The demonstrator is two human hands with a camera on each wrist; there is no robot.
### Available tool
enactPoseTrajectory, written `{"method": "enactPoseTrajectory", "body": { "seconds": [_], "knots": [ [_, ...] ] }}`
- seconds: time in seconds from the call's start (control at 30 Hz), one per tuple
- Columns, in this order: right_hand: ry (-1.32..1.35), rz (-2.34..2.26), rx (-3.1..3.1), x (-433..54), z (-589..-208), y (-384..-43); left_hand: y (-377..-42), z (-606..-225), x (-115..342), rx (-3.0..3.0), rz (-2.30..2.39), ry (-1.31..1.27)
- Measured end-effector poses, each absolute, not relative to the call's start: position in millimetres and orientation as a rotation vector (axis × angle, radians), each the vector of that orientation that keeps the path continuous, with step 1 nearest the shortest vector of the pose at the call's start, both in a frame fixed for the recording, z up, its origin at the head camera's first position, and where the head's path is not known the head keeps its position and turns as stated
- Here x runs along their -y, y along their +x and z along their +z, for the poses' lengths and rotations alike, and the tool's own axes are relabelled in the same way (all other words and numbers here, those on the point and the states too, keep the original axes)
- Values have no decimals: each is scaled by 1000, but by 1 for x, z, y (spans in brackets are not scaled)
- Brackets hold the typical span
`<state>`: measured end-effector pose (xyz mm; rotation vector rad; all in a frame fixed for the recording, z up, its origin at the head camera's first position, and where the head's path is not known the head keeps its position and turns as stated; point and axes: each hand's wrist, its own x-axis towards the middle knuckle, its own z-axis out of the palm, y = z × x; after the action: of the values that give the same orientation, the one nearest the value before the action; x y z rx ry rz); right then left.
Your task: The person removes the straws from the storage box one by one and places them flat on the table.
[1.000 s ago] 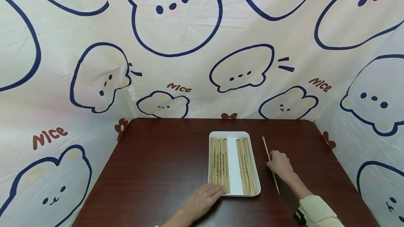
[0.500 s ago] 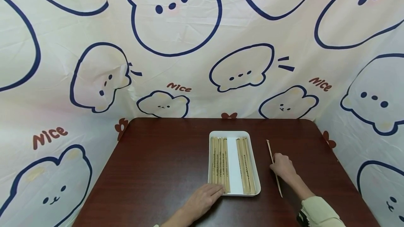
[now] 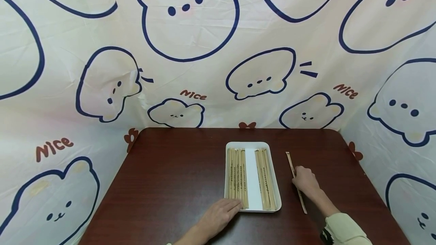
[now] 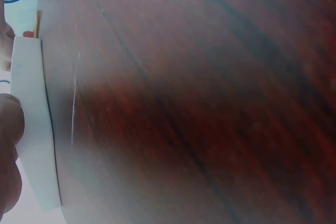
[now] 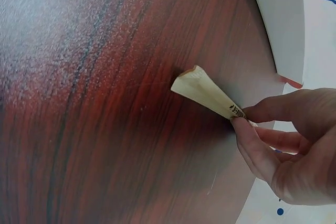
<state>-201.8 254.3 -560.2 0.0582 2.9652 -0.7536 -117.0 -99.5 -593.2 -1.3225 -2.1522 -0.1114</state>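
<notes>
My right hand [image 3: 305,180] pinches a slim pair of paper-wrapped chopsticks [image 3: 302,201] just above the table, right of the tray. In the right wrist view, thumb and fingers close on the printed wrapper [image 5: 207,92], whose near end points away from the hand. My left hand [image 3: 218,216] holds the near-left corner of a white tray [image 3: 251,177], fingers over the rim. In the left wrist view, part of that hand [image 4: 9,124] presses the tray's outer wall [image 4: 32,87]. Inside the tray lie two groups of wrapped chopsticks, left [image 3: 236,177] and right [image 3: 265,179], with a bare strip between.
The dark brown wooden table [image 3: 177,169] extends to both sides of the tray. A pale cloth with blue cartoon outlines [image 3: 190,41] hangs behind and beside it, close to the table's far edge.
My right hand has shifted slightly to the right with the wrapped chopsticks, a little farther from the tray. The wrapper has turned and looks broader. My left hand and the tray stay put.
</notes>
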Motion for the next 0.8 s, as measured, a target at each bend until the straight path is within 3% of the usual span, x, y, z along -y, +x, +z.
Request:
{"method": "enactPoseTrajectory", "body": {
  "seconds": [0.8],
  "knots": [
    [-51,-722,-3052,-240,-539,-206,-118,-590,99,2151,-185,-1323]
  ]
}}
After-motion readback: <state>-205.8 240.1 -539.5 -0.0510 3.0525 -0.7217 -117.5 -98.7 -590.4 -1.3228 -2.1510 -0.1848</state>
